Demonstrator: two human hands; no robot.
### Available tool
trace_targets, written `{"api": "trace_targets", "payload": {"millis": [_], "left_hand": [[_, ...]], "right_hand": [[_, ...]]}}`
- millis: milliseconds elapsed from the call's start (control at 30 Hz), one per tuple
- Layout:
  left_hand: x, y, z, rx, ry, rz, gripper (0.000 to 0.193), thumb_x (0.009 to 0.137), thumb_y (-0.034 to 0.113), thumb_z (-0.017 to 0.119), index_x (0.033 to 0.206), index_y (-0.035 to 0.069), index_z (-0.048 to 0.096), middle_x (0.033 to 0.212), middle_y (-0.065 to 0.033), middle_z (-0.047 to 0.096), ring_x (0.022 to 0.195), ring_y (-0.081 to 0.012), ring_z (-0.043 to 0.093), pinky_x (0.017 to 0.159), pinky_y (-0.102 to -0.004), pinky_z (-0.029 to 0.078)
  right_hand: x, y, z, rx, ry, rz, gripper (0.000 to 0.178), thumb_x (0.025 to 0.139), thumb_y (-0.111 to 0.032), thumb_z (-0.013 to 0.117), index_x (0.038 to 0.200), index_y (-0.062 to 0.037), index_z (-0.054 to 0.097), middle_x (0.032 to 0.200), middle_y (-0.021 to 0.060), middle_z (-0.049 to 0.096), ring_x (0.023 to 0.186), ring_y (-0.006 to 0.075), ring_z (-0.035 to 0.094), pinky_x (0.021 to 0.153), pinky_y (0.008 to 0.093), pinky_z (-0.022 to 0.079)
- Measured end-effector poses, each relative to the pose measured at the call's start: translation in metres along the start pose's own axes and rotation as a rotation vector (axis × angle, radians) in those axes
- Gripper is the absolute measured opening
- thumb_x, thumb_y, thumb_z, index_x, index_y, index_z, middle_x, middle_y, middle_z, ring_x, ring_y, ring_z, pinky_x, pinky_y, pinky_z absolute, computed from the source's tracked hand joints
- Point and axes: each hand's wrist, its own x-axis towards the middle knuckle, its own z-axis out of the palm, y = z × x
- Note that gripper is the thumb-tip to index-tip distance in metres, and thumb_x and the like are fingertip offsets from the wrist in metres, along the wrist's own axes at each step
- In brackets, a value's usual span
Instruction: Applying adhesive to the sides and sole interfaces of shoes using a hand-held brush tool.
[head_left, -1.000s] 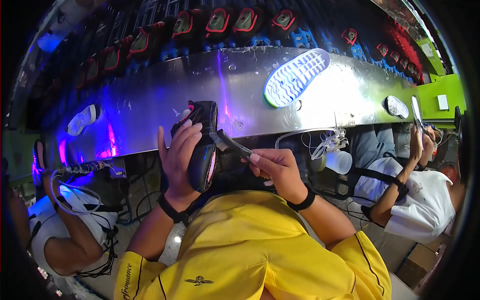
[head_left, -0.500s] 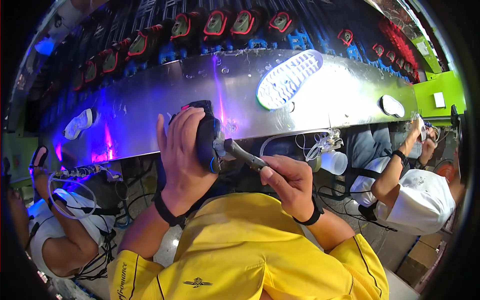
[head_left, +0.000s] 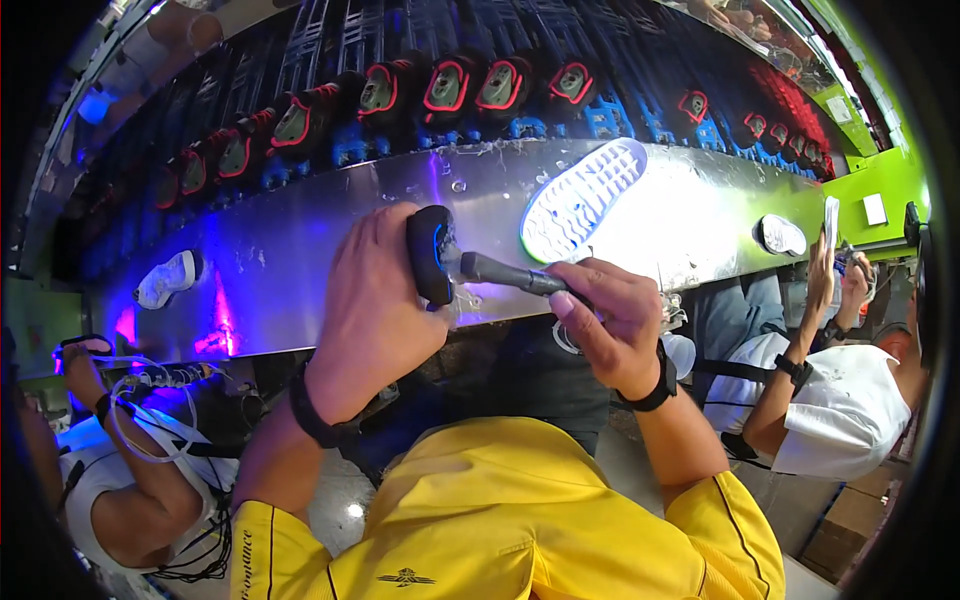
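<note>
My left hand (head_left: 378,300) grips a black shoe (head_left: 430,255), held up over the near edge of a shiny metal conveyor table (head_left: 300,250). My right hand (head_left: 610,320) holds a dark brush handle (head_left: 505,273) whose tip touches the shoe's side. Both forearms rise from my yellow shirt, each wrist with a black band. Most of the shoe is hidden behind my left hand.
A white sole (head_left: 585,198) lies upside down on the table, right of my hands. A white shoe (head_left: 168,280) sits far left, another small sole (head_left: 782,236) far right. A row of black and red shoes (head_left: 445,88) lines the rack behind. Seated people work at the left (head_left: 120,480) and right (head_left: 830,400).
My hands have risen and come closer to the camera. The shoe has turned behind my left hand, and the brush tip now touches its side.
</note>
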Motion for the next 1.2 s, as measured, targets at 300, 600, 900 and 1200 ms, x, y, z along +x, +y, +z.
{"api": "trace_targets", "payload": {"millis": [300,600,900,1200], "left_hand": [[0.029,-0.018,-0.013,-0.111,-0.164,-0.149,0.067,0.067,0.008,0.082,0.128,-0.001,0.055,0.113,-0.0262,0.068,0.109,-0.0479,0.065,0.095,-0.0507,0.054],[0.033,-0.047,-0.016,-0.192,-0.197,-0.124,0.081,0.067,0.008,0.088,0.138,-0.001,0.05,0.125,-0.0293,0.066,0.119,-0.0478,0.064,0.101,-0.0477,0.054],[-0.01,-0.079,-0.012,-0.56,-0.157,-0.227,0.114,0.082,0.023,0.09,0.166,-0.005,0.018,0.162,-0.0227,0.044,0.151,-0.0258,0.042,0.124,-0.0374,0.031],[-0.037,-0.014,-0.032,-0.784,-0.208,-0.188,0.104,0.088,0.026,0.085,0.164,-0.007,0.023,0.169,-0.0187,0.033,0.158,-0.0244,0.027,0.129,-0.0384,0.019]], "right_hand": [[0.013,0.042,0.041,0.228,0.043,0.071,0.021,0.095,-0.01,0.073,0.11,0.0033,0.077,0.076,0.0122,0.066,0.066,0.02,0.062,0.063,0.0319,0.046],[-0.014,0.065,0.066,0.185,0.099,0.108,0.02,0.094,-0.009,0.075,0.11,0.002,0.077,0.075,0.0122,0.066,0.067,0.0207,0.061,0.063,0.0337,0.046],[-0.024,0.033,0.041,0.292,0.095,0.388,0.023,0.1,-0.015,0.072,0.112,0.0045,0.075,0.079,0.0099,0.073,0.07,0.0134,0.062,0.064,0.0287,0.047],[-0.005,-0.016,0.013,0.055,0.077,0.143,0.019,0.096,-0.014,0.073,0.105,0.0025,0.076,0.073,0.0139,0.065,0.058,0.021,0.057,0.056,0.0341,0.041]]}}
